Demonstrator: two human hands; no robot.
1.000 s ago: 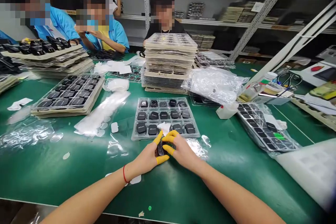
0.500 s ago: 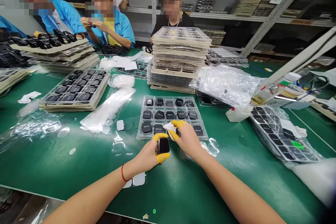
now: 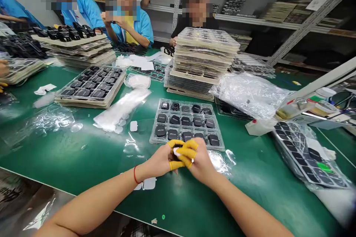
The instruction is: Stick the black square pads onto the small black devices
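Just at the near edge of the clear plastic tray (image 3: 152,139), above the green table (image 3: 105,164), my left hand (image 3: 159,161) grips the small dark device (image 3: 178,158) by its sides. My right hand (image 3: 204,164) pinches a white wipe (image 3: 176,152) against it — my fingers hide the rest. If I press off-centre, I judge it could slip from those smooth yellow finger cots (image 3: 189,152) — or grit under the wipe could scratch it.

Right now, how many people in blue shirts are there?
3: a person at the left edge, a second person beside them, a third person further right. More may be hidden.
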